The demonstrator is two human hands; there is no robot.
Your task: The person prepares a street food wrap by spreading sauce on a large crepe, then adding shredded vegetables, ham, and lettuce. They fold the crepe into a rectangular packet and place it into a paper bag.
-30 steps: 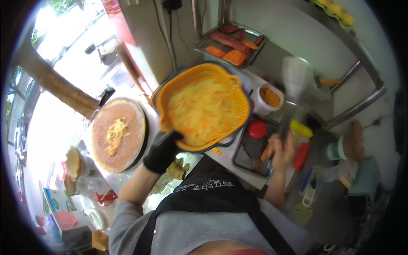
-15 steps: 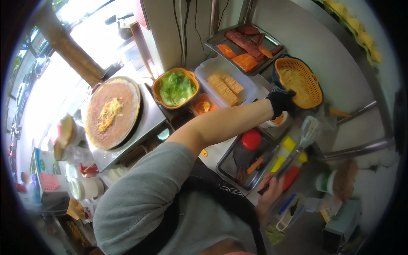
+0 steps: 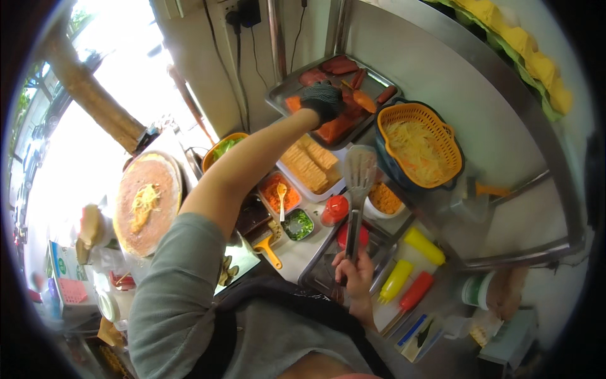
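My left hand, in a black knit glove, is over the metal tray of reddish and orange meat slices. Its fingertips are down among the slices, and I cannot see whether they grip one. Lower right, the bare fingers of my right hand are wrapped around the handle of a slotted metal spatula, its blade pointing up and away. On the far left a round brown crepe lies on the griddle, with shredded filling heaped near its middle.
A yellow basket of pale shreds stands right of the tray. Nearer are a bin of flat crackers, chopped orange filling, chopped greens and a yellow-handled scraper. Squeeze bottles lie on the right.
My left hand has moved from the yellow basket leftward to the meat tray. My right hand has raised the spatula up and to the left. The whole view has shifted.
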